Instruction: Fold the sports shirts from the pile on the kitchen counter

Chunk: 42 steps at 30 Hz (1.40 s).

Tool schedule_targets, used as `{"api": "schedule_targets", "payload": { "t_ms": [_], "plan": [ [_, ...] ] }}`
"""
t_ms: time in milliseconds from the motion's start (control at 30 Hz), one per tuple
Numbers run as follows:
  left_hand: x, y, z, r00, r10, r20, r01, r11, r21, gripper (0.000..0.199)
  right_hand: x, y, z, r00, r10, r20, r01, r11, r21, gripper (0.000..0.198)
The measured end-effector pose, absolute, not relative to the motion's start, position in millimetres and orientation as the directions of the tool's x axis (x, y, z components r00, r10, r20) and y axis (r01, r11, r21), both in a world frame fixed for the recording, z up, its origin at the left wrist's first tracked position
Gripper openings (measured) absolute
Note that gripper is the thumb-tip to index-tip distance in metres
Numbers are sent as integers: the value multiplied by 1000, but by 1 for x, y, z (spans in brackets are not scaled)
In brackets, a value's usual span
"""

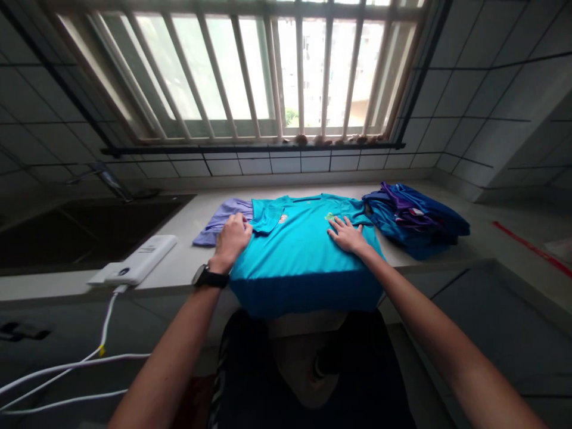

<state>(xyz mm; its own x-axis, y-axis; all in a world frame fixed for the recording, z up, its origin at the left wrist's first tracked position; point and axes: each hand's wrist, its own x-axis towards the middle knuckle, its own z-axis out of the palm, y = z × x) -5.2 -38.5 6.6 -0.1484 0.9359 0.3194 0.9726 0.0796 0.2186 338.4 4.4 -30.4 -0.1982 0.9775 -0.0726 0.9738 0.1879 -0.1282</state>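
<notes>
A turquoise T-shirt (299, 250) lies spread on the pale countertop (183, 256), its lower part hanging over the front edge. My left hand (232, 237), with a black watch on the wrist, grips the shirt's left sleeve, which is folded inward. My right hand (347, 233) rests flat with spread fingers on the shirt's right chest. A lilac garment (223, 219) lies under the shirt's left side.
A pile of blue and purple clothes (413, 219) sits right of the shirt. A white power bank (138, 259) with white cables (67, 366) lies at the left front edge. A dark sink (84, 229) is at far left. A barred window (250, 71) is behind.
</notes>
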Motion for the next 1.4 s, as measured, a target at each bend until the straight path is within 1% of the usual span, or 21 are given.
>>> {"api": "schedule_targets", "payload": {
  "t_ms": [67,100,133,167,200,267,333,367,433,500,567,633,667,733,833,900,967,1033,1200,1300,1400],
  "plan": [
    [-27,-57,9,-263,958,114,946,233,224,26,339,4,-32,-204,978,-47,970,195,-141,62],
    [-36,-64,8,-271,963,5,938,263,226,26,339,4,-33,-205,978,-37,970,198,-144,62],
    [-42,-71,7,-246,966,-79,933,258,250,28,340,4,-34,-206,978,-29,969,199,-146,62],
    [-46,-75,5,-201,972,-122,926,229,299,28,340,4,-35,-205,978,-26,969,199,-147,62],
    [-48,-78,2,-158,980,-119,910,191,367,27,340,4,-35,-203,979,-25,969,198,-149,62],
    [-48,-80,-1,-136,990,-43,845,139,517,20,340,3,-35,-198,980,-22,969,193,-154,61],
    [-46,-79,-2,-221,975,41,774,149,615,14,339,3,-35,-196,980,-15,969,192,-156,61],
    [-45,-78,-1,-273,959,71,761,171,626,11,339,3,-35,-197,980,-12,969,193,-155,60],
    [-46,-77,1,-333,938,98,792,222,568,8,339,2,-34,-198,980,-11,970,194,-147,60],
    [-46,-78,4,-355,929,103,853,276,443,6,338,2,-33,-195,981,-17,972,191,-137,60],
    [-43,-80,6,-383,913,137,888,324,326,18,337,1,-31,-192,981,-23,973,187,-136,60],
    [-36,-82,8,-385,898,212,911,332,245,32,337,0,-30,-193,981,-27,971,187,-148,60],
    [-30,-81,9,-355,902,247,928,306,215,35,337,0,-29,-193,981,-28,970,186,-155,60],
    [-14,-75,11,-220,936,276,970,179,166,34,337,-1,-29,-192,981,-31,970,184,-161,60],
    [14,-54,14,16,968,250,994,-42,97,33,337,0,-29,-193,981,-31,971,186,-149,61],
    [30,-35,13,72,964,255,995,-88,49,36,337,1,-28,-196,980,-35,972,189,-141,61],
    [39,-17,9,52,956,290,997,-65,34,40,337,1,-28,-199,979,-41,973,192,-132,61],
    [41,-1,2,13,948,319,998,-33,57,43,337,1,-29,-198,979,-44,974,192,-119,61],
    [29,17,-21,-31,939,343,998,8,68,40,335,-3,-30,-186,982,-26,977,182,-108,59],
    [25,19,-28,-23,936,352,999,8,45,40,334,4,-20,-187,982,29,978,189,-85,55],
    [22,21,-31,-24,936,352,999,12,36,40,333,24,0,-118,986,119,992,122,-24,52]
  ]
}}
